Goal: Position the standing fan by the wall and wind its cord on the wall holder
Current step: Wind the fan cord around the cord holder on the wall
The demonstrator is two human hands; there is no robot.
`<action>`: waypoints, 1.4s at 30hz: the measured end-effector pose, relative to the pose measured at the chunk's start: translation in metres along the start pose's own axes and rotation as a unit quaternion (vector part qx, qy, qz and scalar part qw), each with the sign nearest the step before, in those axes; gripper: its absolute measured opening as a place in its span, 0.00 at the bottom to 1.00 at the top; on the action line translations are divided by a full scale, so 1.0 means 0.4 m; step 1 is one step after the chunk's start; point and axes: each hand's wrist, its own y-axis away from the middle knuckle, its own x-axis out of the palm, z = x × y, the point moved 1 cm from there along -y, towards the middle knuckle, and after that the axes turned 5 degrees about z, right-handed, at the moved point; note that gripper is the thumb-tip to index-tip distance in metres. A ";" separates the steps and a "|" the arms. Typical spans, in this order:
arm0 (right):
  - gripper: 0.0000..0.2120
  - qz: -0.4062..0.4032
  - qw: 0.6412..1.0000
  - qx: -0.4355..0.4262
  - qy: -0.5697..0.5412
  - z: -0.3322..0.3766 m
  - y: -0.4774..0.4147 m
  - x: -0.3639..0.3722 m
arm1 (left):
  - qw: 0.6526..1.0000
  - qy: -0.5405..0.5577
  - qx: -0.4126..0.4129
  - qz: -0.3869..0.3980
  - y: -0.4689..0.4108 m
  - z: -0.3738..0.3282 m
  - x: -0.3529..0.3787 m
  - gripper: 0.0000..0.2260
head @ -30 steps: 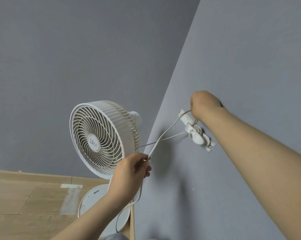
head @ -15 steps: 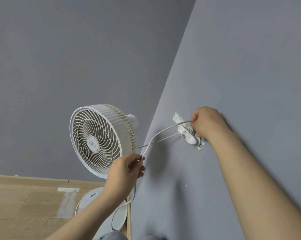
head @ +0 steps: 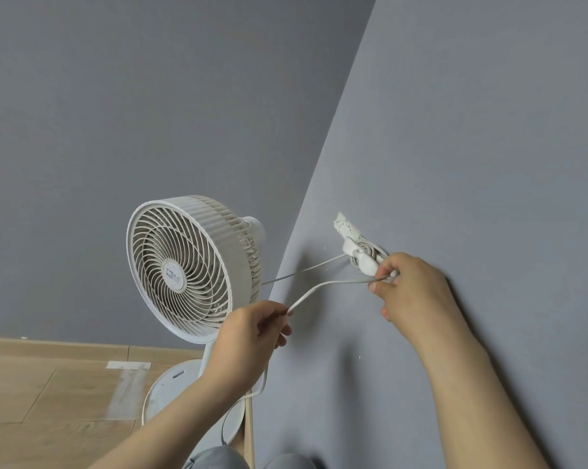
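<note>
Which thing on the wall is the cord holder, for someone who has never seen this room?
Start at the white fan in the corner, then look right along the grey wall. The wall holder is the small white bracket there, just above the right hand. It alone has coils of the cord wound around it.

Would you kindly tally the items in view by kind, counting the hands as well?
Standing fan: 1
Cord: 1
Wall holder: 1
Hands: 2, left hand and right hand
Total: 5
</note>
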 end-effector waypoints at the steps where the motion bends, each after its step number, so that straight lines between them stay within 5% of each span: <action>1: 0.03 -0.001 1.000 0.004 -0.005 -0.009 0.012 0.007 | 1.000 0.001 -0.001 0.004 0.001 0.001 0.002 0.10; 8: 0.02 -0.015 1.000 0.010 -0.011 -0.043 0.051 0.048 | 1.000 -0.016 -0.010 0.015 0.004 0.011 0.017 0.12; 20: 0.18 0.047 0.998 0.037 0.002 -0.056 0.049 0.135 | 0.998 -0.046 -0.040 0.020 0.010 0.063 -0.002 0.10; 35: 0.15 0.039 0.995 -0.011 -0.091 -0.044 -0.014 0.220 | 0.981 0.077 -0.118 0.135 -0.001 0.125 -0.016 0.07; 42: 0.14 0.045 0.991 -0.027 -0.120 -0.035 -0.036 0.228 | 0.979 0.068 -0.139 0.130 -0.025 0.139 -0.013 0.04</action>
